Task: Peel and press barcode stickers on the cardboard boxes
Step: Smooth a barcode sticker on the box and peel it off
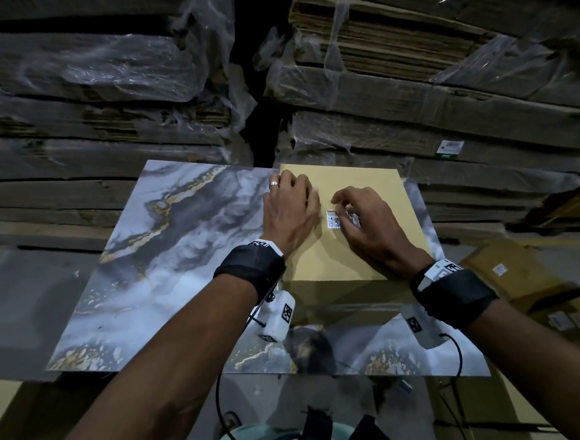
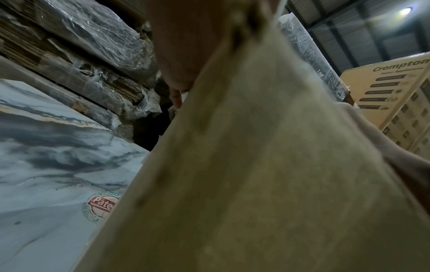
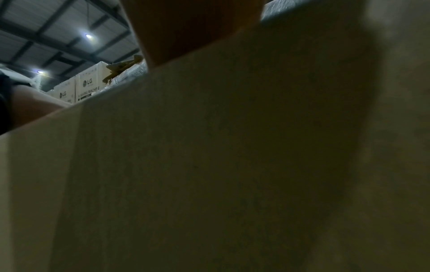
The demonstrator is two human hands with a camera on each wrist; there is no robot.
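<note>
A: What's the right hand (image 1: 371,224) doing?
B: Its grip is curled on a barcode sticker (image 1: 333,221), pressing it onto the cardboard box (image 1: 375,183).
A: And the left hand (image 1: 290,213)?
B: Flat, fingers relaxed, likely steadying the box on the marbled tabletop (image 1: 167,249).

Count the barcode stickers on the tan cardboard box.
2: one barcode sticker beside the left hand, a second sticker partly under the right hand fingers. More may be hidden.
</note>
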